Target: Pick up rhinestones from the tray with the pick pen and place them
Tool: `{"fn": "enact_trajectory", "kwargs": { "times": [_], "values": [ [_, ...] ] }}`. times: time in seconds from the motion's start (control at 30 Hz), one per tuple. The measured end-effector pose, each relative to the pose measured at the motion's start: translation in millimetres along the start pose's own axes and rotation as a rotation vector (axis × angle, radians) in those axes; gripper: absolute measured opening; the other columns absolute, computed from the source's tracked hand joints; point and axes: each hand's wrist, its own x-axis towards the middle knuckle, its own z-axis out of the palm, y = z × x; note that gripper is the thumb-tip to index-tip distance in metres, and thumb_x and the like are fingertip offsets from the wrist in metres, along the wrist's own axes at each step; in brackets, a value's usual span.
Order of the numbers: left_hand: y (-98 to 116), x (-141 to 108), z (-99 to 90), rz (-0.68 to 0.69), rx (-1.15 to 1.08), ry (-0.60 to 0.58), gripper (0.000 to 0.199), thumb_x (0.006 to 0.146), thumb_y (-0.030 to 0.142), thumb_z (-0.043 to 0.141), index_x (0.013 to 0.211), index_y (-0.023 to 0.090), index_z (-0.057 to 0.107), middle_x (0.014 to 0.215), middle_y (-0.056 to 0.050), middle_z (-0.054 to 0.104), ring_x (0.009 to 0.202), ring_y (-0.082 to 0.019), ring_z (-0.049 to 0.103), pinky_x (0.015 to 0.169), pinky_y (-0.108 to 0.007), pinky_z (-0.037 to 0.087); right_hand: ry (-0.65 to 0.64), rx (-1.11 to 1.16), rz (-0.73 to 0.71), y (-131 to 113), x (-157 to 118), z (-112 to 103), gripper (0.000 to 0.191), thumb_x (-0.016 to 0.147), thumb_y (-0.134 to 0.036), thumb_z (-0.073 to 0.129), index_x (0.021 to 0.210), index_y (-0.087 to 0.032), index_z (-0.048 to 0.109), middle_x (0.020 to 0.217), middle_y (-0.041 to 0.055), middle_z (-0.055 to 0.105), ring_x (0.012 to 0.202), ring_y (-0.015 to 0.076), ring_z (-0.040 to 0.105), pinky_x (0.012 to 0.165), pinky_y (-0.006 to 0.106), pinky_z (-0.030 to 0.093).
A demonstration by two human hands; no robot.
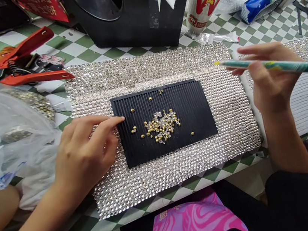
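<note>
A black ridged tray lies on a sheet of silvery rhinestones. Small loose rhinestones, gold-backed and clear, sit in a heap mid-tray, with several strays around them. My left hand rests at the tray's left side, its index fingertip touching the edge and its other fingers loosely bent, gripping nothing. Above the sheet's right side, my right hand pinches a slim green pencil. The pencil's yellow tip points left, raised clear of the tray.
Orange-handled pliers lie at the upper left, above a clear plastic bag. A black tape dispenser and a paper cup stand at the back. Another rhinestone sheet is at right on the checkered tablecloth.
</note>
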Motion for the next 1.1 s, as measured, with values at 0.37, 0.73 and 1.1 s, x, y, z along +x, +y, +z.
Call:
{"fn": "enact_trajectory", "kwargs": {
  "times": [0.37,0.73,1.1],
  "values": [
    [3.2,1.0,0.0,0.006,0.004,0.015,0.029,0.091,0.008,0.052,0.117,0.019,0.060,0.101,-0.005,0.061,0.093,-0.021,0.057,0.088,-0.034,0.047,-0.674,-0.080,-0.023,-45.8,-20.9,35.2,0.017,0.090,-0.018,0.060,0.096,-0.024,0.074,0.091,-0.0010,0.079,0.078,0.0105,0.074,0.068,0.021,0.060],
    [3.4,1.8,-0.2,0.002,0.007,0.019,0.028,0.092,0.009,0.052,0.117,0.019,0.060,0.100,-0.004,0.061,0.091,-0.021,0.056,0.086,-0.034,0.046,-0.679,-0.077,-0.045,-39.7,-25.1,40.8,0.015,0.090,-0.018,0.060,0.094,-0.023,0.073,0.087,-0.0006,0.078,0.075,0.0094,0.073,0.066,0.021,0.057],
    [3.4,0.7,0.1,0.007,-0.003,0.021,0.027,0.092,0.009,0.051,0.116,0.018,0.060,0.100,-0.005,0.061,0.091,-0.022,0.057,0.085,-0.035,0.047,-0.329,-0.094,0.016,-31.3,-14.8,16.7,0.019,0.087,-0.017,0.062,0.093,-0.026,0.077,0.086,-0.0031,0.078,0.076,0.0125,0.074,0.066,0.027,0.059]
  ]
}}
